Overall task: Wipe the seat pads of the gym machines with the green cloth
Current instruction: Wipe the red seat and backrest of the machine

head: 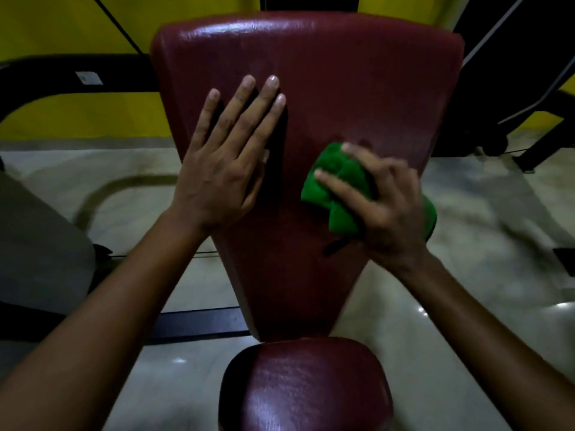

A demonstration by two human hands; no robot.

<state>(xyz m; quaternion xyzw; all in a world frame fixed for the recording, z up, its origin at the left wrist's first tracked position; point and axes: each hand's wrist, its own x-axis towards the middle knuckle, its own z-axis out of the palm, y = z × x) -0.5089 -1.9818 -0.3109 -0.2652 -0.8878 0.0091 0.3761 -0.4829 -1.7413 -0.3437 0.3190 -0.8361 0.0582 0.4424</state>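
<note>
A dark red back pad (357, 88), wide at the top and narrow at the bottom, fills the middle of the head view. Below it sits a rounded dark red seat pad (311, 390). My left hand (224, 163) lies flat on the left half of the back pad with straight fingers spread. My right hand (382, 206) grips a bunched green cloth (329, 191) and holds it against the right half of the back pad. Part of the cloth sticks out past my right hand's outer edge.
A pale glossy floor (466, 306) surrounds the bench. Black machine frame bars (193, 325) run under the pad on the left. More black frame parts (535, 126) stand at the right, against a yellow and black wall (62, 26).
</note>
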